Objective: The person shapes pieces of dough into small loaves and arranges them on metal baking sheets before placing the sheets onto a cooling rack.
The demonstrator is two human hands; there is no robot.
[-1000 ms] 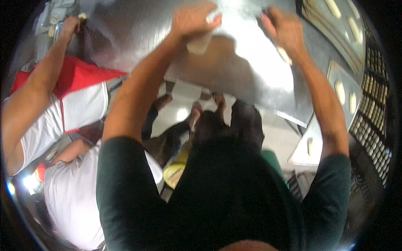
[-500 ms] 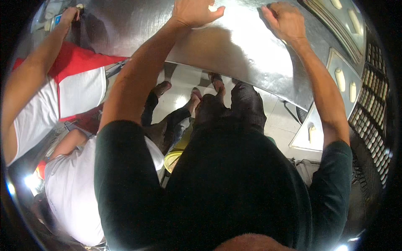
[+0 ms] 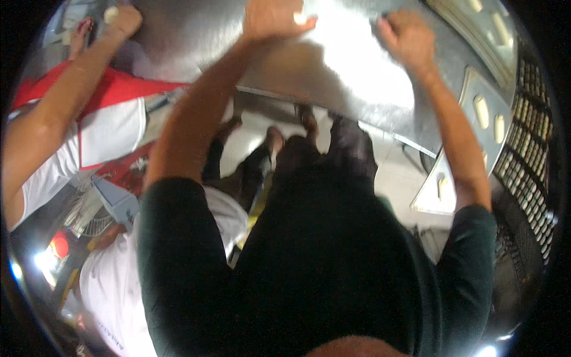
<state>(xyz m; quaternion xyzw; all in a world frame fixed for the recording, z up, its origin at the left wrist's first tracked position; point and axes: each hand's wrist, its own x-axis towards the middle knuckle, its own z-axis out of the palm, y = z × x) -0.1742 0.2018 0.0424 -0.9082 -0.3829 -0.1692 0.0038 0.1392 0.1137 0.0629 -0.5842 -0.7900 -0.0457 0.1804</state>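
My left hand (image 3: pixel 273 19) is over the metal table (image 3: pixel 256 68) at the top edge, its thumb stretched to the right. Its other fingers are partly cut off by the frame. A small pale piece, apparently dough (image 3: pixel 300 18), shows beside that thumb. Farther right, my right hand (image 3: pixel 409 38) rests low over the same table with its fingers curled in and the thumb close to them. Whatever lies under or in those fingers is hidden.
Right of my right forearm, a tray (image 3: pixel 470 89) carries pale dough rolls (image 3: pixel 481 112). Dark racks (image 3: pixel 529 143) with many small pale pieces stand beyond. At left, a co-worker's arm (image 3: pixel 65 101) reaches over the table; another person in a white shirt (image 3: pixel 113 291) is close by my left side.
My left hand has shifted slightly, and a pale piece shows more clearly by its thumb. My right hand has barely moved. The co-worker's hand at left has moved right.
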